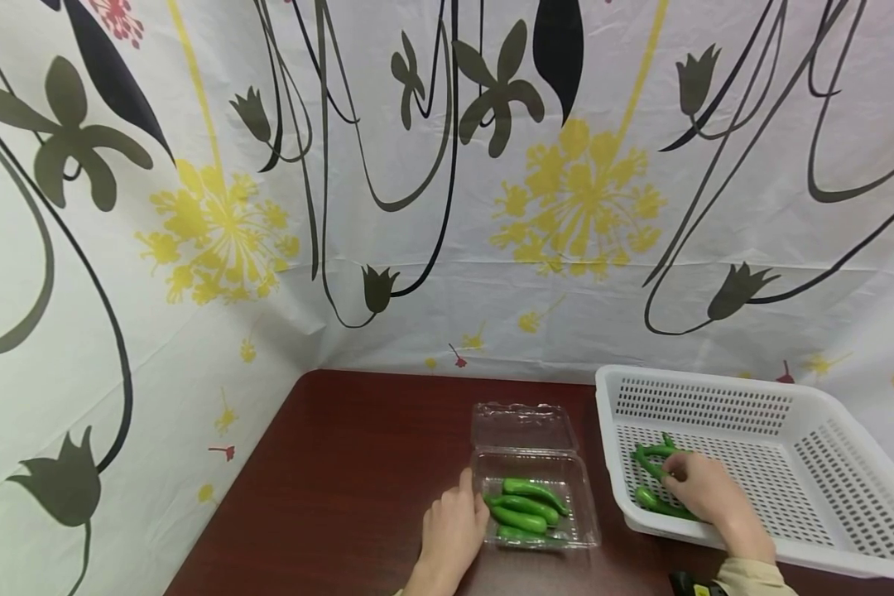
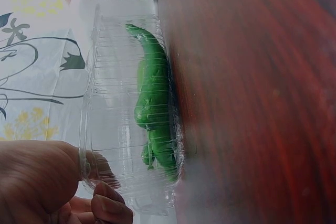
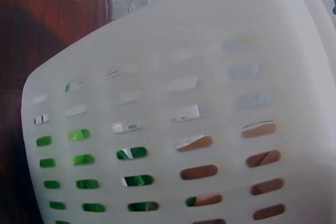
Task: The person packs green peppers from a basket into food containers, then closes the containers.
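The left hand [image 1: 453, 526] pinches the wall of the clear container [image 1: 577, 482]; the right hand [image 1: 706, 494] touches a green pepper [image 1: 649, 465] in the white basket [image 1: 775, 488], though whether it pinches is unclear. The pepper should be light, firm, slick, best gripped mid-body.

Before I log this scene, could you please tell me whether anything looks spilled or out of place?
Nothing stands out: the green peppers are within the open clear container or white basket, both standing upright on the table.
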